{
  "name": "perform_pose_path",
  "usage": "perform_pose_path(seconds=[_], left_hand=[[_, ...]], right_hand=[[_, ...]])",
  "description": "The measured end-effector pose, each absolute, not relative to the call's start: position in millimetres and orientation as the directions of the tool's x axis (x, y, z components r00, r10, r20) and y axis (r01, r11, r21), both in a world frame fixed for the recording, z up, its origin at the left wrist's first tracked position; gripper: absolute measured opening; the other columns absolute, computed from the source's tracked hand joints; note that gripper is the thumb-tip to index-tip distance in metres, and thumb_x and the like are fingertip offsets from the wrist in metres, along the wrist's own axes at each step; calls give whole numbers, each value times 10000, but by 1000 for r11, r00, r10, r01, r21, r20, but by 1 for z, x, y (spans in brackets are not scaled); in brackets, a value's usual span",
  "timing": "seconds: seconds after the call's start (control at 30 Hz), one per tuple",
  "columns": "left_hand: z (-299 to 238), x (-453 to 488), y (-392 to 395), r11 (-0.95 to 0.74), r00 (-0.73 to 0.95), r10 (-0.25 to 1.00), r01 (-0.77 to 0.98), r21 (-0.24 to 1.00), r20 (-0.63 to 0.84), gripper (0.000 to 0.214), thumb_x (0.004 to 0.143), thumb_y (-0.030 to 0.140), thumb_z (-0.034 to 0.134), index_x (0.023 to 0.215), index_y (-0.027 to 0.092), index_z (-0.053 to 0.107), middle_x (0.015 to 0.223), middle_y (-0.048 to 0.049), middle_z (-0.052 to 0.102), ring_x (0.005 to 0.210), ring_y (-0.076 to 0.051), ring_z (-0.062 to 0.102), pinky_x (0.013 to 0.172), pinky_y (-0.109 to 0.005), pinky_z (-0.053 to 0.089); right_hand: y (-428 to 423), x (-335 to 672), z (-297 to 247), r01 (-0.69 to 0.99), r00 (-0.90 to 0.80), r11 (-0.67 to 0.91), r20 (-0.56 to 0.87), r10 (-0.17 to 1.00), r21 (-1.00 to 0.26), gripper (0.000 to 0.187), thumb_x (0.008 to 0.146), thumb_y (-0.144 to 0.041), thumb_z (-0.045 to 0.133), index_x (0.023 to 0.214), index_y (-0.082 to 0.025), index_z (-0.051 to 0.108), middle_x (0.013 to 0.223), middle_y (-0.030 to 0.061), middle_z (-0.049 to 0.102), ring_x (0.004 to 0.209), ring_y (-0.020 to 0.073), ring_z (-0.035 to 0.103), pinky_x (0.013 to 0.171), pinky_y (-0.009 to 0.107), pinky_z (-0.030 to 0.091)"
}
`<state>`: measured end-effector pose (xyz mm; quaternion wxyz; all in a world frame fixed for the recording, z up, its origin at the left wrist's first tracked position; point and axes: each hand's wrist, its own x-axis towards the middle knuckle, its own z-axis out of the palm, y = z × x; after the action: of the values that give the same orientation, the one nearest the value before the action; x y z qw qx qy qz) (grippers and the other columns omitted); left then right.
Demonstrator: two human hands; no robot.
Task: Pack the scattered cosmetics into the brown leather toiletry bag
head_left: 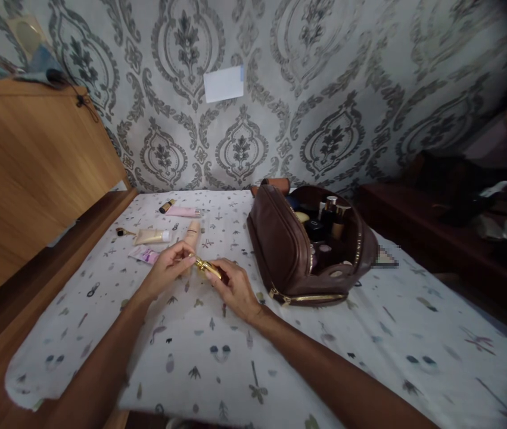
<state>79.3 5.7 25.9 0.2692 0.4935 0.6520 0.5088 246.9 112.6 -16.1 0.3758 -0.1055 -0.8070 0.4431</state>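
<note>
Both my hands meet over the patterned white sheet (280, 357), holding one small gold tube (207, 267) that looks like a lipstick. My left hand (170, 267) pinches its left end with fingers closed. My right hand (234, 286) grips the other end, fingers curled round it. Just beyond my left hand lie a peach tube (193, 235), a cream tube (152, 236) and a pink sachet (145, 254). An open brown leather cosmetics bag (286, 250) with a gold zip stands to the right of my hands, with several bottles and pots inside.
Farther back lie a pink tube (183, 211) and a small dark-and-gold bottle (166, 206). A wooden headboard (34, 167) and rail run along the left. Patterned wallpaper with a white note (223, 83) is behind. Dark furniture with clutter (459, 208) is at the right.
</note>
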Motion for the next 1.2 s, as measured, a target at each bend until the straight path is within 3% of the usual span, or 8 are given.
perform_pose_path(seconds=[0.13, 0.27, 0.33, 0.53, 0.67, 0.83, 1.03, 1.2], left_hand=[[29, 78, 5, -60, -348, 919, 343, 937, 186, 340, 840, 437, 674, 1072, 189, 643, 971, -46, 612, 891, -186, 579, 695, -236, 458], [24, 78, 6, -15, -353, 929, 274, 962, 115, 303, 862, 454, 652, 1008, 188, 638, 740, 20, 561, 618, -118, 498, 565, -218, 398], [22, 78, 6, -9, -341, 935, 249, 968, 97, 291, 866, 458, 648, 961, 184, 630, 692, 34, 539, 593, -111, 478, 561, -215, 391], [25, 78, 4, -37, -326, 936, 282, 959, 132, 294, 852, 458, 657, 931, 175, 636, 762, 12, 559, 655, -121, 505, 586, -216, 412], [27, 81, 6, -51, -336, 928, 317, 947, 163, 285, 854, 452, 641, 910, 173, 630, 710, 21, 543, 618, -117, 485, 561, -215, 400], [26, 82, 6, -61, -316, 932, 343, 937, 177, 275, 873, 452, 608, 885, 178, 612, 647, 33, 518, 590, -115, 475, 552, -221, 398], [27, 84, 6, -75, -306, 937, 295, 952, 168, 313, 875, 483, 599, 880, 170, 609, 635, 35, 516, 561, -105, 458, 519, -215, 367], [31, 93, 5, -101, -280, 942, 286, 953, 184, 322, 875, 482, 602, 921, 167, 646, 683, 27, 515, 573, -102, 439, 528, -217, 352]], right_hand=[[113, 247, -16, -156, -698, 546, 483, 529, -823, 241, 953, -363, 523, 981, -165, 657, 783, 30, 632, 677, 153, 538, 630, 265, 414], [113, 248, -16, -171, -704, 555, 495, 509, -814, 251, 947, -366, 529, 972, -155, 664, 793, 36, 627, 690, 152, 535, 643, 269, 412], [113, 248, -17, -186, -738, 502, 457, 496, -845, 290, 956, -403, 511, 945, -156, 663, 744, 20, 595, 649, 142, 524, 611, 262, 406], [117, 245, -18, -210, -858, 118, 241, 453, -970, 461, 893, -602, 543, 904, -152, 645, 625, -40, 498, 472, 92, 460, 482, 234, 373], [120, 242, -18, -198, -889, -56, 156, 430, -978, 492, 819, -653, 615, 786, -162, 626, 627, -35, 558, 435, 70, 470, 442, 217, 314], [122, 239, -23, -136, -936, -360, 1, 351, -923, 488, 728, -639, 713, 777, -159, 646, 608, -20, 638, 352, 60, 437, 360, 208, 228], [126, 242, -19, -68, -980, -518, -42, 196, -853, 491, 695, -596, 771, 835, -133, 691, 623, 21, 694, 392, 85, 522, 379, 196, 326], [124, 243, -15, -102, -985, -562, 6, 170, -821, 483, 701, -565, 800, 869, -123, 705, 701, 46, 721, 642, 136, 679, 600, 215, 493]])
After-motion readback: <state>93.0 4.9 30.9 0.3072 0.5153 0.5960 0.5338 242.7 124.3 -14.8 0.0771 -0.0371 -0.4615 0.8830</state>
